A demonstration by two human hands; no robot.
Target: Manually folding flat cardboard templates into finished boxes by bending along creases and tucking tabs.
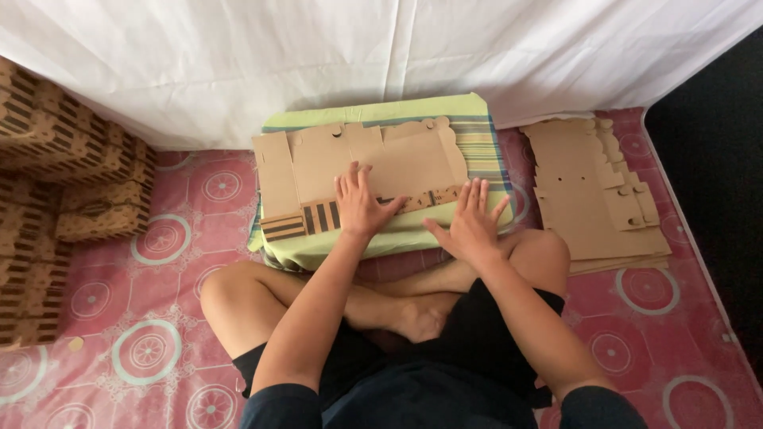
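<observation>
A flat brown cardboard box blank lies unfolded on a green striped cushion in front of my crossed legs. My left hand presses flat on the blank's lower middle, fingers spread, beside a flap with dark stripes. My right hand rests flat, fingers apart, at the blank's lower right edge and on the cushion. Neither hand grips anything.
A stack of flat cardboard blanks lies on the right, on the pink patterned floor mat. Folded cardboard boxes are piled at the left. A white sheet hangs behind. A dark floor strip runs at far right.
</observation>
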